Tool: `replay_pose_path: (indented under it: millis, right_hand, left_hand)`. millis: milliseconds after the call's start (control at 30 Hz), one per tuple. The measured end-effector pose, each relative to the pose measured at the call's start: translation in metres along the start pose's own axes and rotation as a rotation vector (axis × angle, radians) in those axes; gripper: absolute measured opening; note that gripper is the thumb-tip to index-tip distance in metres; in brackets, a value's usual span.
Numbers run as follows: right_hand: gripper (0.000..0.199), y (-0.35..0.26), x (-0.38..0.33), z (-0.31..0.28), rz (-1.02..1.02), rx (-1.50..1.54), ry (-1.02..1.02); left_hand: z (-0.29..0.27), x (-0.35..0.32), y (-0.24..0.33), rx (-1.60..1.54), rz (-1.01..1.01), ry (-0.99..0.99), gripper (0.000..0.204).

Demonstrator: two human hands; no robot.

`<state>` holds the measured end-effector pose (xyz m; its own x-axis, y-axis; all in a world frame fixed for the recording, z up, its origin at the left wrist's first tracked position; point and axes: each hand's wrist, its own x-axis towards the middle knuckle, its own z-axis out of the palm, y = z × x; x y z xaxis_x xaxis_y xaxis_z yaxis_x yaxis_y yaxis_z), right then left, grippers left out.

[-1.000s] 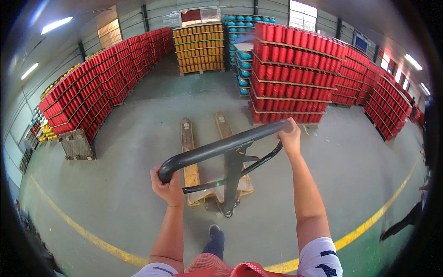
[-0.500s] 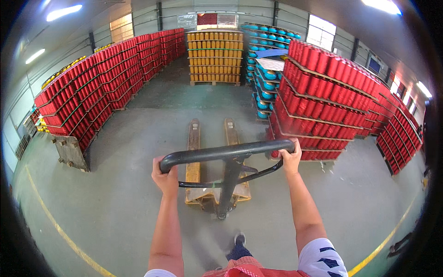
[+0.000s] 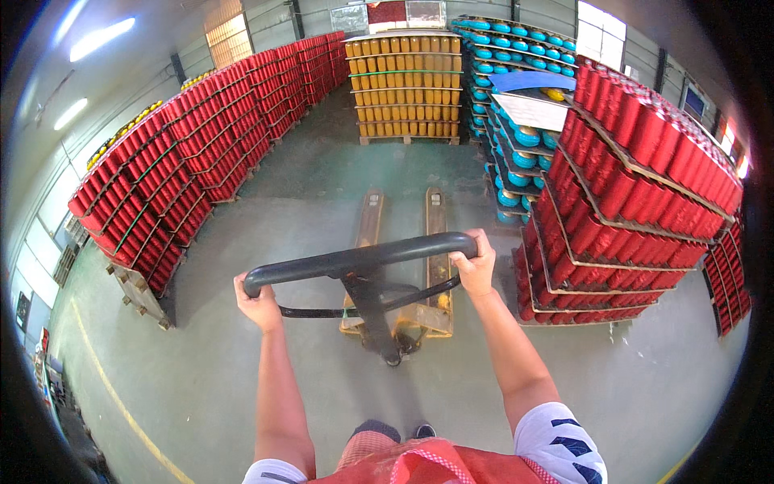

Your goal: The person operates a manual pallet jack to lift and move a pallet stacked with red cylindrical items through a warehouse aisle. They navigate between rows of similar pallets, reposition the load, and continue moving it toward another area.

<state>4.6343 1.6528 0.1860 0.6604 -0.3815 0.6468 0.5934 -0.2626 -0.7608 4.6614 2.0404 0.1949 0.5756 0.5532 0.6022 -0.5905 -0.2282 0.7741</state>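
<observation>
Head view shows we have swung toward the orange stack (image 3: 407, 81) since half a second ago, red spools (image 3: 637, 185) now close on our right. Our left hand (image 3: 260, 300) and right hand (image 3: 476, 266) clench the black handle (image 3: 359, 260) of the pallet jack (image 3: 403, 266), whose worn yellow forks lie low on the grey floor (image 3: 242, 363) ahead.

Grey concrete floor (image 3: 306, 194), pallet jack (image 3: 403, 266), stacked spool pallets (image 3: 185, 161), yellow line (image 3: 105, 379)
</observation>
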Motion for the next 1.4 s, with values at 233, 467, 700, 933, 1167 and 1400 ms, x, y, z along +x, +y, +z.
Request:
replay_pose_path:
  millis: [233,467,700,933,1167,1400]
  right_hand:
    - [0.037,0.088,0.114,0.092,-0.099,-0.112,0.059]
    - [0.029,0.250,0.283,0.138,-0.046,-0.037,0.184]
    - [0.025,0.380,0.433,0.159,-0.047,-0.087,0.238]
    - [0.027,0.491,0.572,0.190,-0.076,-0.084,0.305]
    - [0.032,0.600,0.729,0.169,0.116,-0.521,0.410]
    - [0.040,0.761,0.876,0.185,0.028,0.068,0.114]
  left_hand:
    - [0.157,0.152,-0.157,-0.001,-0.009,-0.015,0.021]
    - [0.352,0.258,-0.307,0.024,0.039,-0.143,0.022]
    - [0.531,0.325,-0.398,-0.012,-0.007,-0.226,0.020]
    - [0.698,0.402,-0.500,-0.192,-0.134,-0.330,0.021]
    - [0.845,0.415,-0.537,0.051,-0.007,-0.370,0.023]
    - [0.935,0.462,-0.612,0.082,-0.020,-0.471,0.032]
